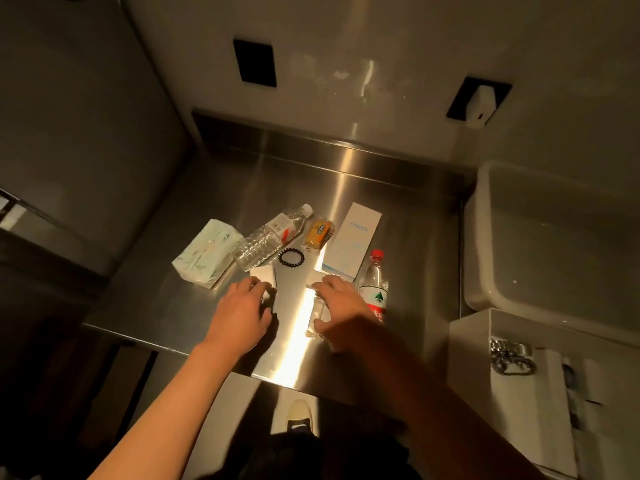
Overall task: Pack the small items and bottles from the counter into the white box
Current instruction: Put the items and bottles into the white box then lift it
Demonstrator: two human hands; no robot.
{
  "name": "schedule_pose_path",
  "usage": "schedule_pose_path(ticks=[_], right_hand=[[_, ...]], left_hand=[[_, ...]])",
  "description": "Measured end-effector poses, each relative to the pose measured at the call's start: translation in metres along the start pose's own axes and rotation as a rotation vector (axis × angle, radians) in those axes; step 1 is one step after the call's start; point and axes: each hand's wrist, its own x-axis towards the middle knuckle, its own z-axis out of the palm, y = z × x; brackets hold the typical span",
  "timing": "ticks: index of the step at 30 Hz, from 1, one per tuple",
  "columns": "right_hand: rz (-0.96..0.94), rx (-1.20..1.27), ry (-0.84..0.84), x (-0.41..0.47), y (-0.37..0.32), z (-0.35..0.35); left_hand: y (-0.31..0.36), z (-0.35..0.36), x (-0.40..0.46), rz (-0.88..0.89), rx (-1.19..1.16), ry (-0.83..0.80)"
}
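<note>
A: White box: where is it, and how does it look?

B: It sits at the near right, off the right edge of the steel surface, below a pale tub. It is open-topped with plain white walls, and a dark metal keychain lies inside with some papers.

A: And the things to pack?

B: On the surface, from left to right: a pale green tissue pack, a clear bottle lying on its side with a white cap, a black bead bracelet, an orange snack packet, a long white carton and a red-capped bottle with a red label.

A: The hands?

B: The left hand rests with curled fingers on a small white item. The right hand curls over a small clear object, which is too blurred to name. The two hands are apart, both near the front edge.

A: The room?

B: It is dim, with a bright streak of light down the steel, a glossy wall behind with two dark sockets, and a shoe on the floor below.
</note>
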Motion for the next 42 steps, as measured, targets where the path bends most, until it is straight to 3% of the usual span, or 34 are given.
schedule_pose_path(ticks=[4, 8, 14, 20, 29, 37, 42], right_hand=[[0.068, -0.059, 0.020, 0.030, -0.002, 0.017], [-0.020, -0.153, 0.152, 0.041, 0.001, 0.032], [-0.021, -0.128, 0.238, 0.051, -0.002, 0.040], [0.051, 0.025, 0.459, 0.051, -0.003, 0.046], [-0.005, 0.071, 0.457, 0.043, -0.003, 0.037], [-0.086, 0.164, 0.699, 0.004, 0.002, 0.006], [0.082, 0.371, 0.575, -0.027, 0.038, -0.027]], left_hand=[[-0.013, 0.005, 0.017, 0.009, -0.021, -0.029], [-0.017, 0.013, 0.033, 0.027, -0.001, -0.072], [-0.014, 0.021, 0.045, 0.005, 0.063, -0.016], [-0.015, 0.030, 0.041, -0.077, -0.003, 0.064], [-0.021, 0.021, 0.030, -0.111, -0.065, 0.085], [0.044, -0.016, 0.018, 0.010, -0.132, 0.193], [0.114, -0.029, 0.016, 0.141, -0.151, 0.187]])
